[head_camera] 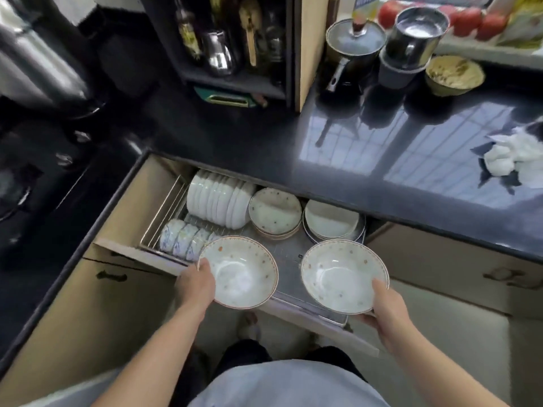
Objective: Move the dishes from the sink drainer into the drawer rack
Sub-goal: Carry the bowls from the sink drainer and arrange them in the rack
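Two white bowls with orange rims and small star dots hang over the open drawer rack (289, 261). My left hand (195, 284) grips the left bowl (239, 271) at its near-left rim. My right hand (388, 311) holds the right bowl (342, 276) by its near-right rim, thumb inside. In the rack stand a row of upright white plates (219, 202), several blue-patterned small bowls (185, 239), a stack of matching dotted bowls (276, 212) and a stack of white dishes (330, 220). The sink drainer is out of view.
The dark countertop (367, 148) overhangs the back of the drawer. On it stand a lidded pot (354, 42), a steel container (417, 33), a bowl of food (454, 74) and a white cloth (517, 155). A stove (26, 160) lies at the left; closed cabinet drawers (458, 271) at the right.
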